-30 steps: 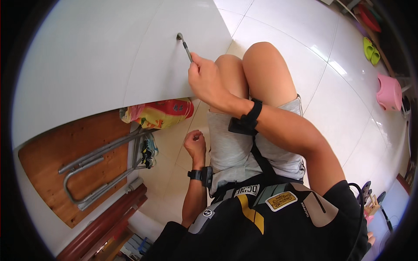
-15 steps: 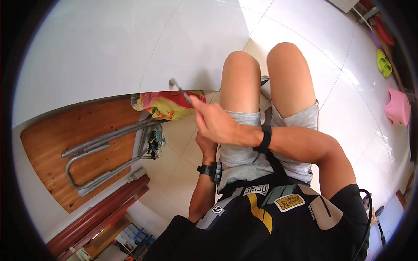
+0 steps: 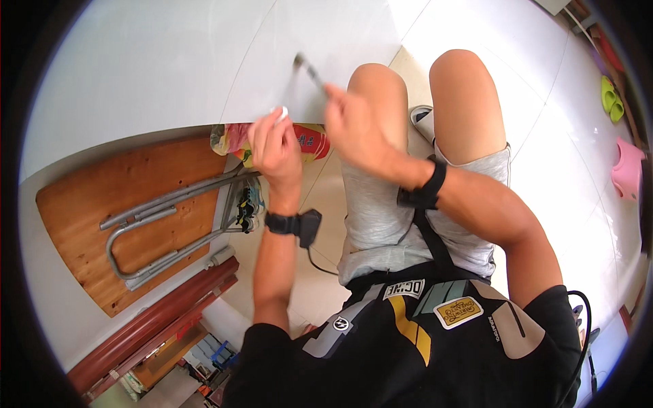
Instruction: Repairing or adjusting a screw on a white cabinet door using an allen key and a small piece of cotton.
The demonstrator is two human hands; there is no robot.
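My right hand [image 3: 357,129] is closed round a slim dark tool [image 3: 312,73] with a small rounded end. Motion blurs it, so I cannot tell whether it is a brush. The tool slants up and left over the pale grey surface [image 3: 170,75]. To its left, my left hand [image 3: 275,146] is raised near that surface's edge, the fingers pinching a small white piece [image 3: 281,113] whose kind is hard to make out. The tool and the white piece are apart.
Below the surface's edge lies a red and yellow bag [image 3: 313,141]. A folded wooden table [image 3: 136,211] with grey metal legs leans at the left, with shoes [image 3: 249,206] beside it. At the far right are green clogs [image 3: 611,98] and a pink stool [image 3: 627,168].
My left hand has come up from beside my lap, now showing the white piece. My right hand has moved up and right with the tool.
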